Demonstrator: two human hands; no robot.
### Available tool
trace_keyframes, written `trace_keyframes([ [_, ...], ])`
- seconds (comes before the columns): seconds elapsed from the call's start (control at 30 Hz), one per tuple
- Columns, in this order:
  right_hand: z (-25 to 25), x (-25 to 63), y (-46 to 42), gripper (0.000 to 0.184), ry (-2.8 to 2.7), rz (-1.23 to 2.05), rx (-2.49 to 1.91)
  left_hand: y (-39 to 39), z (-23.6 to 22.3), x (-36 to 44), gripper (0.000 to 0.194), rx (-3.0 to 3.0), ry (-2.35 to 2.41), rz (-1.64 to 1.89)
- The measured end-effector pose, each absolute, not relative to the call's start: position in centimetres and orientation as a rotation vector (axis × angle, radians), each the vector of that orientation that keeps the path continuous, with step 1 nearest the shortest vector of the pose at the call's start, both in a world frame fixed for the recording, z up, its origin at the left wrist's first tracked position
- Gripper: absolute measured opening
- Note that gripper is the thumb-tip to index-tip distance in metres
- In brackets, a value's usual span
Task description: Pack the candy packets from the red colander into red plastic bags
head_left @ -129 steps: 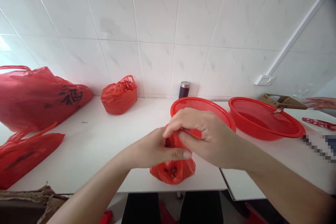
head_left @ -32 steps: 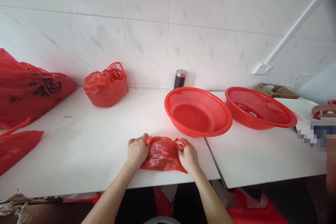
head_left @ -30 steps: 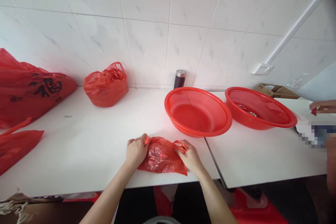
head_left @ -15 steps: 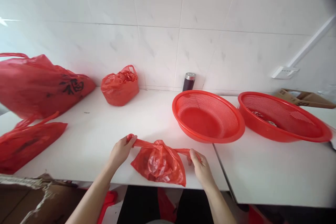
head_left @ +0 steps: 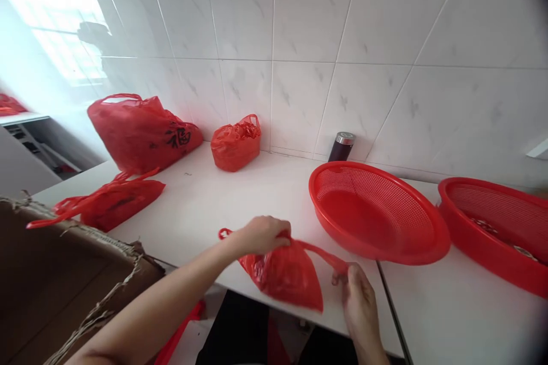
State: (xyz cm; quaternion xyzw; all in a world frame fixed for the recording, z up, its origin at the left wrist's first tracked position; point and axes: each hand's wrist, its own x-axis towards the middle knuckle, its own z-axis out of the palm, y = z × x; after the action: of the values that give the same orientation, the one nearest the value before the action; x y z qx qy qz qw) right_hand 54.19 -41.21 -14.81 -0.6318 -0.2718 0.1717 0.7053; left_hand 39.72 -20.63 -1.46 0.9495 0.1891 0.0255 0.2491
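A small red plastic bag (head_left: 287, 275) lies at the near edge of the white counter (head_left: 222, 205), its body partly over the edge. My left hand (head_left: 262, 234) is closed over the bag's top, gripping it where the handles meet. My right hand (head_left: 358, 302) is closed on the bag's right handle (head_left: 327, 255), which is pulled out taut. The left handle loop (head_left: 223, 234) sticks out beside my left wrist.
Two red perforated baskets stand to the right, an empty one (head_left: 377, 214) and a second (head_left: 496, 228) with small items. A dark flask (head_left: 341, 147), a tied red bag (head_left: 236, 142), a large printed red bag (head_left: 143, 131) and a flat red bag (head_left: 107, 205) lie behind and left. A cardboard box (head_left: 64, 291) sits lower left.
The view has swung left. My left hand moved from the left handle to the bag's top. My right hand dropped lower, still pulling the right handle.
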Motion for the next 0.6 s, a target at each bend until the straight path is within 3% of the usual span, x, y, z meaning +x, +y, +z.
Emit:
trace_keyframes([
  [0.13, -15.0, 54.4, -41.2, 0.032, -0.566, 0.460, -1.277, -15.6, 3.7, 35.7, 0.025, 2.524, 0.745, 0.156],
  [0.27, -14.9, 54.3, -41.2, 0.033, -0.587, 0.492, -1.373, -9.3, 6.5, 29.3, 0.035, 2.416, 1.043, 0.185],
  [0.6, -14.3, 53.9, -40.6, 0.042, -0.695, 0.419, -1.582, 2.5, 4.0, 14.8, 0.020, 2.121, 1.800, 0.351],
])
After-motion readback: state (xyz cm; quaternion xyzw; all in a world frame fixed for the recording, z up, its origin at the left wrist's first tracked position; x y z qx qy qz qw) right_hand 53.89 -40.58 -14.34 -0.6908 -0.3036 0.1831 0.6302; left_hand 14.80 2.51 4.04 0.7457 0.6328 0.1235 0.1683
